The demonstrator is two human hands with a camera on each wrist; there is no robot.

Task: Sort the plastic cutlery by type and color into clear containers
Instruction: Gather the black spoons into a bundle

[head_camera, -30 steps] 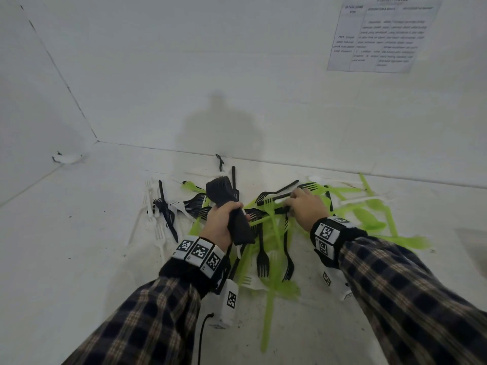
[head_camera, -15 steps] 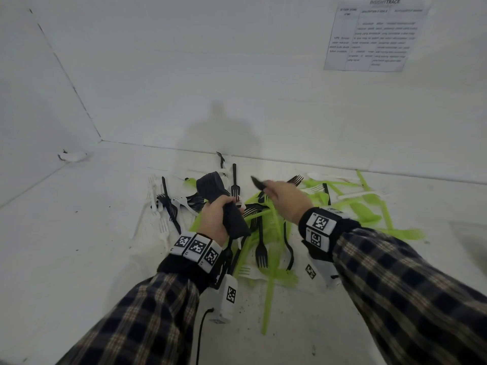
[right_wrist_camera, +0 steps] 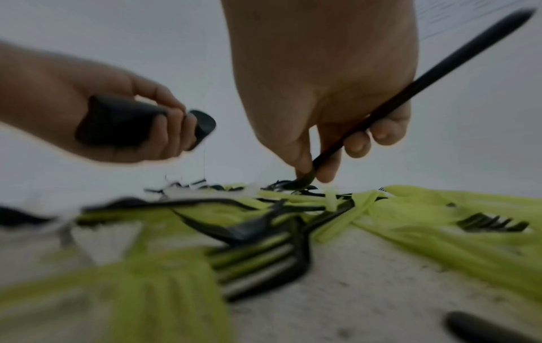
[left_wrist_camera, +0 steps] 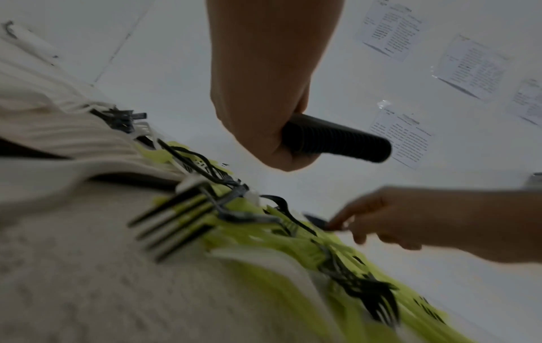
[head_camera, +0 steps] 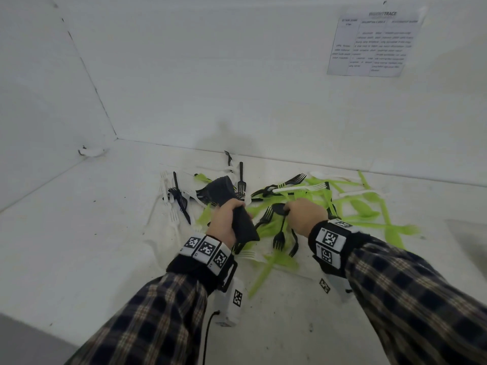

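- Our left hand [head_camera: 227, 219] is clenched round a nested stack of black spoons [head_camera: 229, 204], held clear above the pile; the stack's bowl ends point away from us, handle ends stick out below the fist.
- Left wrist view confirms it: fist wrapped on the black stack [left_wrist_camera: 337, 139], ridged edge visible.
- Our right hand [head_camera: 303, 214] is pinching one black spoon [head_camera: 279, 208] between thumb and fingers, near the bowl end.
- Right wrist view: that spoon [right_wrist_camera: 410, 92] has its handle running up and back past the palm, bowl end down at the pile. Touching the pile or just above it, we cannot tell.
- The two hands sit close together, not touching.
- Mixed cutlery pile [head_camera: 290, 206] lies on the white table [head_camera: 79, 246]: green pieces [head_camera: 369, 206] mostly right and centre, black forks [head_camera: 279, 239] scattered through the middle, white forks [head_camera: 172, 214] at the left edge.
- One black fork [head_camera: 240, 180] lies just behind the held stack.
- Printed sheet [head_camera: 371, 43] is taped on the back wall, upper right.
- Both wrist views are blurred low down.
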